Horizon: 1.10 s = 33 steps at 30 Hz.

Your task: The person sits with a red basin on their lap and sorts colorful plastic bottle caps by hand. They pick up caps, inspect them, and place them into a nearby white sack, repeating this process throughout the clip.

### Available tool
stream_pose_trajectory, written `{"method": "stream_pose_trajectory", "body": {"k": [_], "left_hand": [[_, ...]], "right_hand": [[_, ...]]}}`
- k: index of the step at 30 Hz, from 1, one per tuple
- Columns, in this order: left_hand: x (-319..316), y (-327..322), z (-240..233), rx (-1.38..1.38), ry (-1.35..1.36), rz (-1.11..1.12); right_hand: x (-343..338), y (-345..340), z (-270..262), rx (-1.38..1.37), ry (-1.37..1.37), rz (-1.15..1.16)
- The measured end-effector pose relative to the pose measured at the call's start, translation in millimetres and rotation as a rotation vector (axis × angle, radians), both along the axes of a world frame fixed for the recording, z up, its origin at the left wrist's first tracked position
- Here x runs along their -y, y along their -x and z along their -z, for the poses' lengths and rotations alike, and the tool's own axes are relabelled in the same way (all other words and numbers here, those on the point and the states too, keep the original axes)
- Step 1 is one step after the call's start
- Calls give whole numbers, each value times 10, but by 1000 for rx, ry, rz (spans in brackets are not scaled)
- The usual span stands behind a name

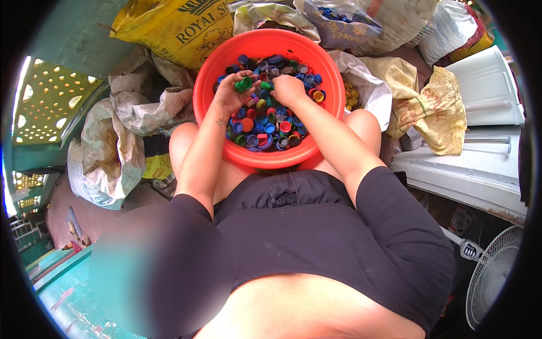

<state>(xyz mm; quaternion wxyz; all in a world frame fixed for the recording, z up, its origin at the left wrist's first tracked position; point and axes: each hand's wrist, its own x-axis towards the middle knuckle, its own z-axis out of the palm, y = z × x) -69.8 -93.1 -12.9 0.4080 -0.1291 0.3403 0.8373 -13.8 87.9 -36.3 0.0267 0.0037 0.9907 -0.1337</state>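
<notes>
A red plastic basin (271, 159) rests across my lap, holding many plastic bottle caps (254, 127) in blue, red, green, yellow and other colours. My left hand (235, 91) is palm up over the basin's left part, with green bottle caps (244, 84) held in its curled fingers. Just to the right, my right hand (288, 90) is over the caps, back of the hand up, its fingertips at another green bottle cap (266, 85). Whether those fingertips grip that cap is partly hidden by the hand.
A yellow sack (169, 34) stands behind the basin; a clear bag of blue caps (338, 21) is at the back right. A white sack (377, 93) with yellow caps sits right of the basin. Crumpled sacks (106, 152) lie left. An electric fan (493, 277) stands lower right.
</notes>
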Motion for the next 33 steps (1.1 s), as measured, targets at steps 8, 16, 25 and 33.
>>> {"method": "stream_pose_trajectory", "body": {"k": [8,16,25,33], "left_hand": [[-384,-38,225,-1312,1480,569],[-193,149,339,-608,728,329],[91,61,138,-69,-176,41],[118,-199,105,-70,49,59]], "right_hand": [[-36,124,-22,-29,-11,10],[-705,44,-236,590,1718,536],[-411,40,-267,541,1639,373],[139,-76,69,192,-210,-80]]}}
